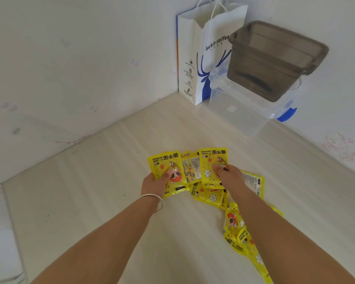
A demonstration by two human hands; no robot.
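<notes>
Two hands: both meet over yellow hand-warmer packets at the middle of the pale wooden surface (90, 201).
Left hand (155, 184): thumb on top and fingers curled under, gripping the left packet (162, 160); a silver bangle (154, 199) is on the wrist.
Right hand (230, 177): thumb pressed on the right packet (210, 158), pinching it.
Loose packets (240, 238): one lies between the held two, and others trail to the near right by the right forearm.
Far corner: a paper bag (193, 58) stands beside a brown tub (275, 58), which sits on a clear box (244, 115).

We look forward and down from head height. Our left hand (155, 184) and right hand (230, 177) sit close, wall corner (173, 87) ahead.
</notes>
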